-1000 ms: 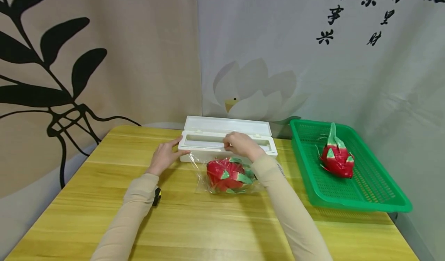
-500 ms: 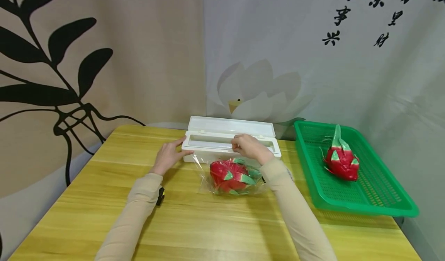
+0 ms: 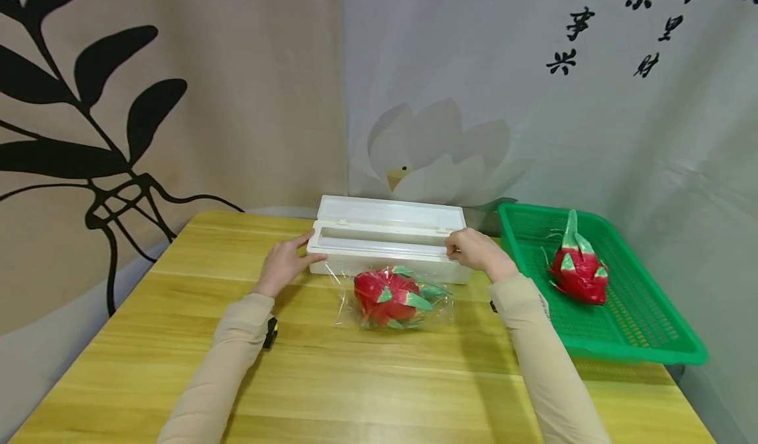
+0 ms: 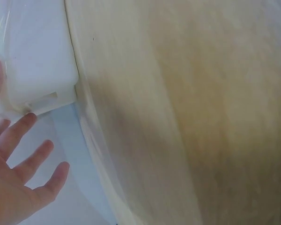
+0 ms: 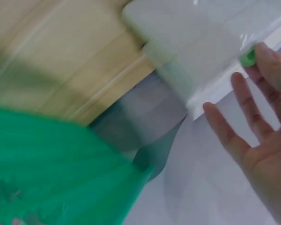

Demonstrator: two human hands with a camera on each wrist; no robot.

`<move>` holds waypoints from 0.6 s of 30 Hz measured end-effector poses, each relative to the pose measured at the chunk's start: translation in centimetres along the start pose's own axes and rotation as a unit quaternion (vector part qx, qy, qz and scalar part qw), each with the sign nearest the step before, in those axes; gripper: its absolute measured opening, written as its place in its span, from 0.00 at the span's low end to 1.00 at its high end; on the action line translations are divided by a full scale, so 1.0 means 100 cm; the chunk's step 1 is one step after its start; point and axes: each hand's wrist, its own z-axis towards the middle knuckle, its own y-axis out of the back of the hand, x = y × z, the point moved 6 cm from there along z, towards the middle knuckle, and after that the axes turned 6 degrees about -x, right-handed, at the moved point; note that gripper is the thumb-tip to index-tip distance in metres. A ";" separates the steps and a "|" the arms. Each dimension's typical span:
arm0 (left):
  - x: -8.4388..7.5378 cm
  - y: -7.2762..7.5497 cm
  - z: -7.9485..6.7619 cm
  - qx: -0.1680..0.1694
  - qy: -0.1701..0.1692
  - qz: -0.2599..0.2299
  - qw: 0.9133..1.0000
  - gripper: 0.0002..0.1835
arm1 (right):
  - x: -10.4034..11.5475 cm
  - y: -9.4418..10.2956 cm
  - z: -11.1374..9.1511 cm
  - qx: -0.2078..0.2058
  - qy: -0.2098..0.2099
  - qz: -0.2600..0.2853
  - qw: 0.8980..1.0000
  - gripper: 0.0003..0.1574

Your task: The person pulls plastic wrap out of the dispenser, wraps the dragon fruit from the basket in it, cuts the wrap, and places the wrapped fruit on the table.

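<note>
A white plastic wrap dispenser [image 3: 346,264] lies lengthwise near the table's back edge, its lid [image 3: 391,212] raised. My left hand [image 3: 283,263] holds the dispenser's left end, thumb at the front and forefinger near the back corner. In the left wrist view, the other fingers [image 4: 42,152] are spread beside that end. At the right part of the dispenser is my right hand [image 3: 478,252]; the right wrist view shows its thumb and forefinger pinching a small green slider [image 5: 248,58]. Just in front of the dispenser, a red and green dragon fruit [image 3: 385,296] sits in clear plastic.
A green basket [image 3: 628,352] stands at the table's right side, near my right forearm, with another dragon fruit [image 3: 577,276] in it. A printed curtain [image 3: 266,102] hangs behind the wooden table [image 3: 355,391].
My right hand has slid rightward along the dispenser from its middle to near its right end. The left hand stays at the left end, and the wrapped dragon fruit lies where it was.
</note>
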 end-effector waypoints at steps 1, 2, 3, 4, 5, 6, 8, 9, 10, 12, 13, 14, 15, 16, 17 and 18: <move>0.000 0.000 0.000 -0.001 0.000 0.001 1.000 0.42 | -0.004 0.002 -0.003 -0.001 -0.009 -0.001 1.000 0.09; 0.001 0.001 0.000 -0.002 0.001 0.003 1.000 0.42 | -0.007 0.003 -0.006 0.000 -0.017 0.001 1.000 0.09; 0.001 0.001 0.000 -0.003 0.001 0.006 1.000 0.42 | -0.009 0.004 -0.007 0.001 -0.022 0.005 1.000 0.10; 0.001 0.001 0.000 -0.005 0.001 0.008 1.000 0.42 | -0.011 0.005 -0.009 0.000 -0.023 0.009 1.000 0.11; 0.001 0.001 0.000 -0.005 0.001 0.008 1.000 0.41 | -0.012 0.005 -0.010 -0.001 -0.025 0.013 1.000 0.12; 0.000 0.001 0.000 -0.006 0.002 0.006 1.000 0.41 | -0.013 0.005 -0.010 -0.001 -0.023 0.020 1.000 0.13; -0.001 0.001 0.000 -0.005 0.004 0.004 1.000 0.41 | -0.015 0.005 -0.012 -0.001 -0.024 0.028 0.999 0.15; -0.001 0.000 0.000 -0.004 0.005 0.003 1.000 0.41 | -0.017 0.004 -0.013 0.000 -0.026 0.031 0.999 0.15; -0.002 0.000 0.001 -0.004 0.007 0.002 1.000 0.41 | -0.018 0.005 -0.014 -0.003 -0.027 0.030 0.999 0.15; -0.002 -0.001 0.001 -0.003 0.008 0.003 1.000 0.41 | -0.021 0.006 -0.016 -0.002 -0.031 0.026 0.999 0.16; -0.002 -0.002 0.001 -0.002 0.009 0.003 1.000 0.41 | -0.023 0.006 -0.017 -0.002 -0.036 0.025 0.999 0.17; -0.002 -0.002 0.002 -0.001 0.009 0.003 1.000 0.42 | -0.025 0.006 -0.018 -0.002 -0.039 0.023 0.999 0.17; -0.002 -0.002 0.002 0.001 0.009 0.003 1.000 0.42 | -0.026 0.007 -0.019 -0.005 -0.042 0.021 0.999 0.17; -0.001 -0.003 0.002 0.002 0.010 0.004 1.000 0.42 | -0.028 0.007 -0.020 -0.008 -0.043 0.019 0.999 0.17; -0.001 -0.003 0.002 0.002 0.009 0.004 1.000 0.43 | -0.029 0.006 -0.021 -0.005 -0.043 0.020 0.999 0.18; 0.000 -0.003 0.002 0.003 0.010 0.003 1.000 0.43 | -0.030 0.006 -0.021 -0.007 -0.045 0.020 0.999 0.18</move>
